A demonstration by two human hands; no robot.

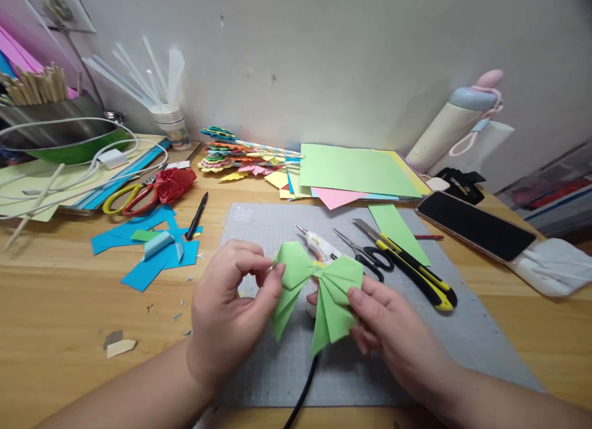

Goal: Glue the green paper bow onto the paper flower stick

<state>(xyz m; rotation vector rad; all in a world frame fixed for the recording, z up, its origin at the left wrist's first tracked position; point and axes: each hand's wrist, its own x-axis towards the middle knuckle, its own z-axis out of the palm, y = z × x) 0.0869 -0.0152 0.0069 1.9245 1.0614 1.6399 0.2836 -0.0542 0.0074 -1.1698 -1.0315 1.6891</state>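
Note:
A green folded paper bow (319, 290) is held above the grey cutting mat (287, 367). My left hand (229, 315) pinches the bow's left wing between thumb and fingers. My right hand (393, 330) grips the right wing and tail from below. A white glue gun (321, 247) lies just behind the bow, its black cord running toward me under the paper.
Black scissors (370, 253), a yellow-black utility knife (416, 272) and a green paper strip (398, 232) lie on the mat's right. A phone (476, 225), coloured sheets (356, 170), a bottle (456, 124), blue scraps (148, 247), a pen (197, 216) and yellow-handled scissors (127, 198) surround it.

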